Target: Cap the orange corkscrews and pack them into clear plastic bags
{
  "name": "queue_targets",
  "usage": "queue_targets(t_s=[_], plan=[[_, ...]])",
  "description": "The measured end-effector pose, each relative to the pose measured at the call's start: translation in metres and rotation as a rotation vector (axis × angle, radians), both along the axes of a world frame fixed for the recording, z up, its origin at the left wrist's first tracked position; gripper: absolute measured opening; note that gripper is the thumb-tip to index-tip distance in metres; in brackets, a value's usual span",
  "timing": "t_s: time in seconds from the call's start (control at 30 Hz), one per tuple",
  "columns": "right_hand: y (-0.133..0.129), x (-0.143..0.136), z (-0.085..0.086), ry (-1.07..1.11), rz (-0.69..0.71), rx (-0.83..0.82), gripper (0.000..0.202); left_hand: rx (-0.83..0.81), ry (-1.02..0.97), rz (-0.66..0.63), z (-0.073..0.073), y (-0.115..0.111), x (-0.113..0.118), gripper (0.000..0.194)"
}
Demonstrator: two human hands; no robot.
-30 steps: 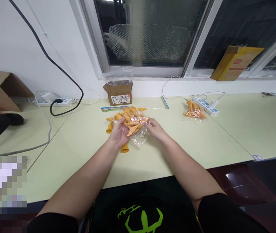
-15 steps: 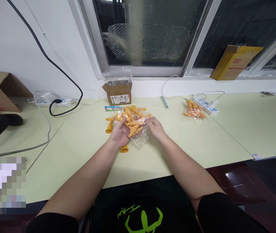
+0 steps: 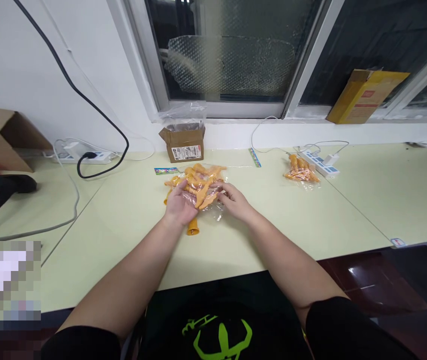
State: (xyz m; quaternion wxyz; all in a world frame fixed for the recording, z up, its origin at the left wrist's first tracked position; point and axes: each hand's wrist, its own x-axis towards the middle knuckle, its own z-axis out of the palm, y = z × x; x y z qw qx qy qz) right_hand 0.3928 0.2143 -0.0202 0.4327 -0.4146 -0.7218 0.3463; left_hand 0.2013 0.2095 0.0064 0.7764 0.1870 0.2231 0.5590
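A clear plastic bag (image 3: 204,189) with several orange plastic pieces inside is between my hands over the table. My left hand (image 3: 180,205) cups the bag's left side, its thumb on top and its fingers partly hidden beneath. At the right side, my right hand (image 3: 235,202) has bent fingers closed on the film. A loose orange flared piece (image 3: 192,228) lies just below my left hand, and more orange pieces (image 3: 167,189) show to the left of the bag. Behind them, a colourful printed header strip (image 3: 165,171) lies on the table.
A small opened cardboard box (image 3: 185,145) stands behind the bag. To the right lie another bag of orange pieces (image 3: 300,169) and a white power strip (image 3: 320,164). A second power strip (image 3: 100,157) with a black cable is at left. Another printed strip (image 3: 255,157) lies near the wall.
My right hand has shifted left and in toward the bag, its fingers more bent. The bag is gathered closer over the pieces, and the printed strip behind has slid slightly left.
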Motion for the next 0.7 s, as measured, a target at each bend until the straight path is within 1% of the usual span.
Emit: queue_targets(t_s=[0.1,0.17,0.33,0.43,0.5,0.57,0.7], plan=[[-0.004,0.001,0.003,0.015,0.024,0.038,0.047,-0.015,-0.014,0.018,0.002,0.002,-0.005,0.05],[-0.006,0.002,0.007,0.082,0.005,0.053,0.043,-0.017,-0.028,0.039,0.004,0.003,-0.009,0.051],[-0.007,0.003,0.011,0.257,-0.133,-0.033,0.025,0.009,-0.055,0.083,0.008,0.003,-0.017,0.056],[-0.007,0.005,0.012,0.233,-0.228,-0.087,0.022,0.0,-0.077,0.089,0.007,0.004,-0.019,0.056],[-0.007,0.006,0.013,0.183,-0.244,-0.099,0.025,0.004,-0.082,0.09,0.006,0.004,-0.018,0.057],[-0.009,0.006,0.014,0.152,-0.175,-0.106,0.033,0.021,-0.073,0.091,0.004,0.003,-0.015,0.059],[-0.015,0.0,0.017,0.188,0.067,-0.185,0.047,0.069,-0.044,0.127,0.001,0.001,-0.006,0.063]])
